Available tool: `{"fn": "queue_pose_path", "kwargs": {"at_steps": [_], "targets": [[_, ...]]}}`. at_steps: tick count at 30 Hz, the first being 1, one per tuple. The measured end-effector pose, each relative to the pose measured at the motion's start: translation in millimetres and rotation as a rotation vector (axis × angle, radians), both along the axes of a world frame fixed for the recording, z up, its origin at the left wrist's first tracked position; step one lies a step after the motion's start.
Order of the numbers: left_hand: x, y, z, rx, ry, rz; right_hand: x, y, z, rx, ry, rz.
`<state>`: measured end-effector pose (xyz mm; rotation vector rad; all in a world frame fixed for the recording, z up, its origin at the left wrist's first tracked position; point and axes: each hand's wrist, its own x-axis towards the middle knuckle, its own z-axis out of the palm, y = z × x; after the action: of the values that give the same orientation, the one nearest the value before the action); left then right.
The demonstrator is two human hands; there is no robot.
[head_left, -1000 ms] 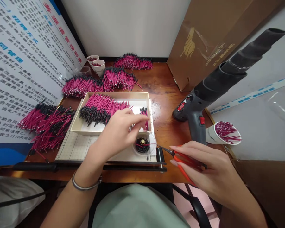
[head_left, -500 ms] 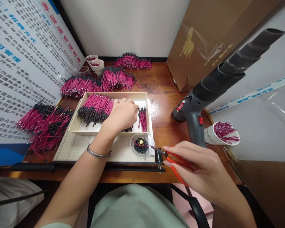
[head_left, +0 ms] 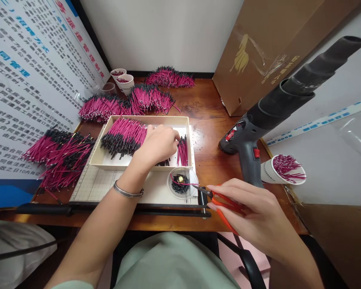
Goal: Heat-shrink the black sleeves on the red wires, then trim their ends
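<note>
A wooden desk (head_left: 210, 116) stands against a plain white wall (head_left: 168, 32).

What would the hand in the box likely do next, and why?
Probably lift one pink wire out: the left hand rests fingers-down on the wires in the shallow box, while the right hand holds orange scissors by the small round dish.

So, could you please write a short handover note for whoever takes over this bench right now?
Left hand: reaching into the shallow box, fingers down among the pink wires; whether it grips any is hidden.
Right hand: holding the orange scissors, tips pointing at the small clear dish of black offcuts.
A small bundle of wires lies at the box's right end.
Loose wire piles lie left of and behind the box; a heat gun stands on the right.
Done and left: cannot be judged from the piles.
</note>
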<state>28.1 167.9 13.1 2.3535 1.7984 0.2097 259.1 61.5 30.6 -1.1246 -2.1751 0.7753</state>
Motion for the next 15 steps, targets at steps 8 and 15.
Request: {"fn": "queue_pose_path", "kwargs": {"at_steps": [8,15], "targets": [[-1,-11,5.8,0.014,-0.133,0.042,2,-2,-0.9,-0.004,0.008,-0.004],[-1,-35,15.9,0.161,-0.748,0.001,-3,0,0.3,0.013,0.017,-0.008]]}}
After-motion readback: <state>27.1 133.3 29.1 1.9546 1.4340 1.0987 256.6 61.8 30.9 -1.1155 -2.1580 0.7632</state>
